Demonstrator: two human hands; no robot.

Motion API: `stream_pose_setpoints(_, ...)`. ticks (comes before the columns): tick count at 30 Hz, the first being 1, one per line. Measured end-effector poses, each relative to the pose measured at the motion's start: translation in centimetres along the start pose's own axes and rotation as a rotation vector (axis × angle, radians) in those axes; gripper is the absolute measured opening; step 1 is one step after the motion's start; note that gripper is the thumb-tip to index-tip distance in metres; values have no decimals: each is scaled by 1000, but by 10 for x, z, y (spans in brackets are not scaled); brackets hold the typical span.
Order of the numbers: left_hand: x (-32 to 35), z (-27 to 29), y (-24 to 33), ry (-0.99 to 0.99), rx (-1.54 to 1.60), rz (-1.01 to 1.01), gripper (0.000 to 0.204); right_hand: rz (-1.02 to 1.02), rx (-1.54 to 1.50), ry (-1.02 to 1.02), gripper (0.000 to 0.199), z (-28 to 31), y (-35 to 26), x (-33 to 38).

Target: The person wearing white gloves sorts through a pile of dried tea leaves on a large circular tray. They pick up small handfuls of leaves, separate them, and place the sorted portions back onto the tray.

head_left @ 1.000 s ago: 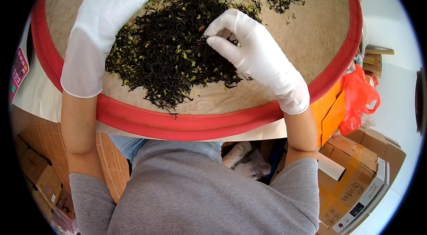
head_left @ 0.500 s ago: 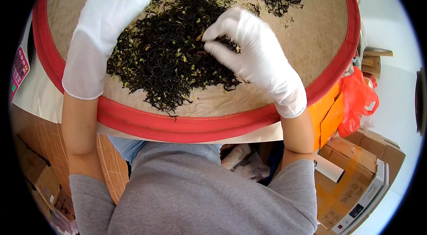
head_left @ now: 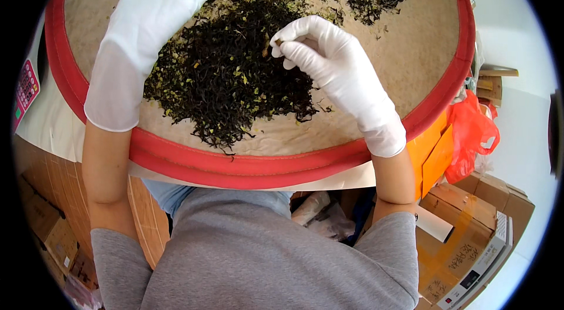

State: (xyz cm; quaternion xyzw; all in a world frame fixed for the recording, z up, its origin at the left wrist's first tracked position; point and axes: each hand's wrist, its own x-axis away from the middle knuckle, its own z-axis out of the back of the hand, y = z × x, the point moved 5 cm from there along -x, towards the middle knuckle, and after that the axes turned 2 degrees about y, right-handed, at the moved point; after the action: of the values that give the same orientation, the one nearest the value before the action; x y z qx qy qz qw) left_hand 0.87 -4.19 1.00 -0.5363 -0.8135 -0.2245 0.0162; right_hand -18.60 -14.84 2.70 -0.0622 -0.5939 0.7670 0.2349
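A round woven tray with a red rim (head_left: 247, 160) holds a spread of dark dried tea leaves (head_left: 235, 75) flecked with yellow-green bits. My left hand (head_left: 155, 4), in a white glove, rests over the upper left of the pile with a small clump of dark leaves at its fingertips. My right hand (head_left: 320, 54), also gloved in white, hovers above the middle of the pile. Its thumb and forefinger pinch a small brownish leaf bit (head_left: 275, 44).
Cardboard boxes (head_left: 470, 239) stand on the floor at the lower right, with a red plastic bag (head_left: 473, 134) and an orange box (head_left: 437, 154) beside the tray. More boxes (head_left: 47, 222) sit at the lower left. My grey shirt fills the bottom.
My right hand has lifted from the leaves and drawn its fingers together on a small bit. The left hand has barely moved.
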Motion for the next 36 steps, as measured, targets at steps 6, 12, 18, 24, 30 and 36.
stream_pose_setpoints(6, 0, -3, -5, -47, 39, 41, 36, -103, -279, -127, 23, 14, -5, -1)
stream_pose_setpoints(12, -12, 15, -6, -427, 45, 227, 45, -138, -552, -203, 31, 16, -2, -3)
stream_pose_setpoints(18, -12, 12, -10, -445, 32, 239, 46, -151, -752, -306, 33, 16, 5, -9)
stream_pose_setpoints(24, -9, 9, -12, -425, 33, 232, 45, -199, -554, -96, 35, 17, -5, -2)
stream_pose_setpoints(30, -8, 10, -14, -310, -70, 193, 44, -50, -250, 10, 31, 20, -25, 1)
stream_pose_setpoints(36, 3, -6, -36, -248, -150, 237, 47, 144, -80, 130, 29, 23, -38, 1)
